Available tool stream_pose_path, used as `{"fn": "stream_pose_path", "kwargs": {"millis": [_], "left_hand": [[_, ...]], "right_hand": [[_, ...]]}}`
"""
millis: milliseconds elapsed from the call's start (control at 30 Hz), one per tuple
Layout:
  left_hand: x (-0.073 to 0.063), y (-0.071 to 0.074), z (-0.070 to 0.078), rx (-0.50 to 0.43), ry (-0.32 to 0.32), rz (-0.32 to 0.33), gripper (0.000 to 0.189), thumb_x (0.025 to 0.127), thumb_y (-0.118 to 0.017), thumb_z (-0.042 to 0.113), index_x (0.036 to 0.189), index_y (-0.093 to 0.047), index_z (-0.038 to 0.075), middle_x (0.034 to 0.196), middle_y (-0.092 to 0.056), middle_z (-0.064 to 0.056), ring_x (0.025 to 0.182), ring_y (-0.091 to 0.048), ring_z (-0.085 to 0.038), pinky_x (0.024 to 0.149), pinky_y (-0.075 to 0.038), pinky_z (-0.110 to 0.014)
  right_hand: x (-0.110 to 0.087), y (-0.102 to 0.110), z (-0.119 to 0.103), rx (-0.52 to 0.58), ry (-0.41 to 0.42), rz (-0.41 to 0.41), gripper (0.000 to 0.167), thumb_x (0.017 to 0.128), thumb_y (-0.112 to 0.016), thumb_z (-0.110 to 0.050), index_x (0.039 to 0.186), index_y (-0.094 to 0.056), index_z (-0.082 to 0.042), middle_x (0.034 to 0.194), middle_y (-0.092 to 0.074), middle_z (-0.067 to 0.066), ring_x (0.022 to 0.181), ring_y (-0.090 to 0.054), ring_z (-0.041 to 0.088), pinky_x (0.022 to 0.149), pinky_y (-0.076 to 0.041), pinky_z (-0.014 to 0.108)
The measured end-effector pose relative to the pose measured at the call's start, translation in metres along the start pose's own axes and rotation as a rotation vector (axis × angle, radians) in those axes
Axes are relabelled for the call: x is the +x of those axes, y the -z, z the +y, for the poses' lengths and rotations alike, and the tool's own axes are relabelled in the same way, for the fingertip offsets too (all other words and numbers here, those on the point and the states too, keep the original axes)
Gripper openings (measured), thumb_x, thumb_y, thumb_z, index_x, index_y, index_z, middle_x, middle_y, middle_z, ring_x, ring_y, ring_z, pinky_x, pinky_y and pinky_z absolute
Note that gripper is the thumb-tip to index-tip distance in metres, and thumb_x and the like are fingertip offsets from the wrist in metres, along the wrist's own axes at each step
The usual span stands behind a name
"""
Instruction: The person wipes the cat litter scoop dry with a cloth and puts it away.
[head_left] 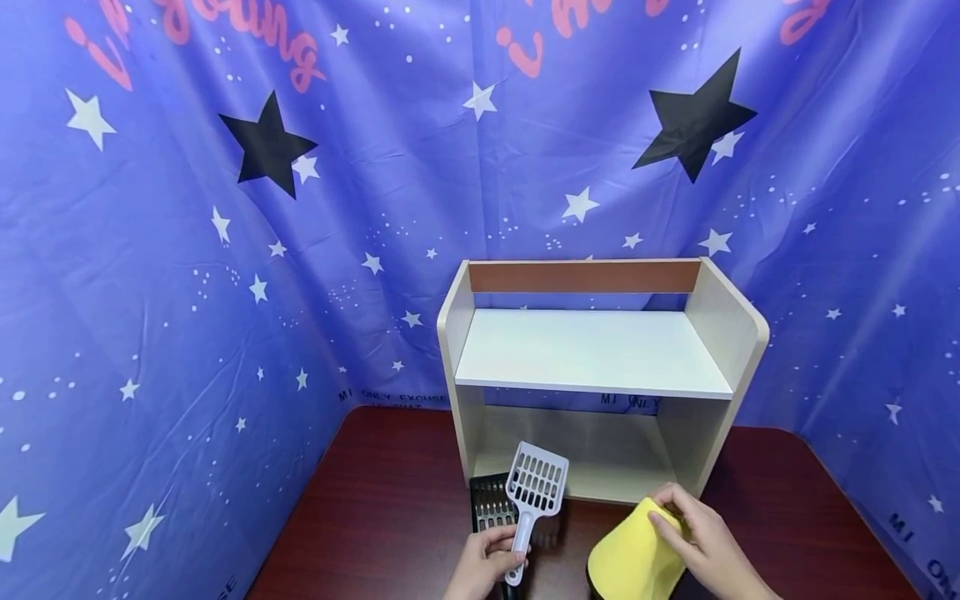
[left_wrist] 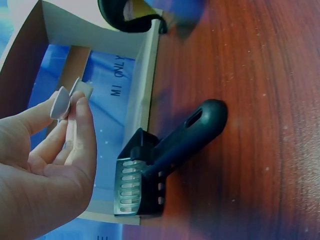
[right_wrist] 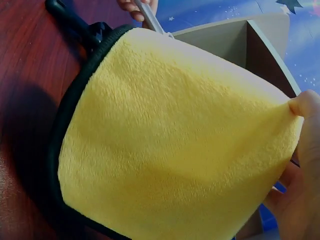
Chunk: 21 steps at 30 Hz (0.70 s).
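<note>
Left hand (head_left: 483,560) and right hand (head_left: 703,537) — both bare, with slender fingers (left_wrist: 86,135) — the right wrist (head_left: 738,577) likewise bare.

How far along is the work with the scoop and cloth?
Done: nothing clearly; the black slotted scoop lies on the table. In hand: the left hand holds the pale slotted scoop, the right hand pinches the yellow cloth. Remaining: possibly wiping, since these two are apart.

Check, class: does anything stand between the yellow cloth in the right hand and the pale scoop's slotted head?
Nothing visible does. In the head view, a gap separates the yellow cloth from the pale scoop; the black scoop shows left of the pale one, outside that gap.
</note>
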<state>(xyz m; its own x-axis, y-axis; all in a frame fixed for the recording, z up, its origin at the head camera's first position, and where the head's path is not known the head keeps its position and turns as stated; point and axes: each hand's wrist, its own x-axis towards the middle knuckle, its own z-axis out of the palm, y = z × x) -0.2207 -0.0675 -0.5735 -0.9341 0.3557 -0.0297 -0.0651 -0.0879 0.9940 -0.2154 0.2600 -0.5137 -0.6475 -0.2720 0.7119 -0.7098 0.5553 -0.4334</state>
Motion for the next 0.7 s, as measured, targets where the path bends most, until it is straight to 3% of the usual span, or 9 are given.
{"fn": "stream_pose_path", "kwargs": {"millis": [167,400,533,700], "left_hand": [[0.000,0.000,0.005,-0.010,-0.007,0.001,0.048,0.088,-0.061,-0.003,0.130,-0.048,-0.022,0.113,-0.065,-0.037,0.077,-0.069,-0.004,0.065,-0.055,-0.015],[-0.001,0.000,0.013,-0.046,-0.031,-0.039,0.048,0.090,-0.060,-0.004,0.132,-0.045,-0.023,0.113,-0.067,-0.033,0.077,-0.069,-0.004,0.069,-0.056,-0.017],[-0.002,0.001,0.018,-0.043,-0.050,-0.063,0.050,0.091,-0.060,-0.004,0.133,-0.043,-0.024,0.112,-0.068,-0.030,0.078,-0.069,-0.002,0.069,-0.055,-0.016],[-0.003,0.000,0.024,-0.024,-0.069,-0.083,0.049,0.091,-0.058,-0.006,0.134,-0.041,-0.024,0.114,-0.062,-0.039,0.077,-0.069,-0.002,0.069,-0.055,-0.015]], "right_hand": [[0.001,-0.001,-0.003,-0.036,0.012,-0.051,0.042,0.079,-0.073,0.008,0.102,-0.057,-0.023,0.095,-0.055,-0.019,0.082,-0.049,-0.008,0.068,-0.036,0.007],[-0.004,-0.002,-0.001,-0.024,0.159,-0.066,0.062,0.061,-0.077,0.010,0.118,-0.056,-0.002,0.112,-0.057,-0.004,0.099,-0.049,-0.003,0.086,-0.038,0.007],[-0.006,-0.003,0.004,-0.025,0.192,-0.044,0.066,0.062,-0.077,0.011,0.124,-0.055,0.005,0.119,-0.058,0.001,0.113,-0.048,-0.007,0.097,-0.033,0.003],[-0.006,-0.002,0.002,-0.031,0.158,-0.012,0.058,0.071,-0.078,0.010,0.124,-0.060,-0.003,0.118,-0.064,-0.002,0.114,-0.051,-0.008,0.099,-0.035,0.002]]}}
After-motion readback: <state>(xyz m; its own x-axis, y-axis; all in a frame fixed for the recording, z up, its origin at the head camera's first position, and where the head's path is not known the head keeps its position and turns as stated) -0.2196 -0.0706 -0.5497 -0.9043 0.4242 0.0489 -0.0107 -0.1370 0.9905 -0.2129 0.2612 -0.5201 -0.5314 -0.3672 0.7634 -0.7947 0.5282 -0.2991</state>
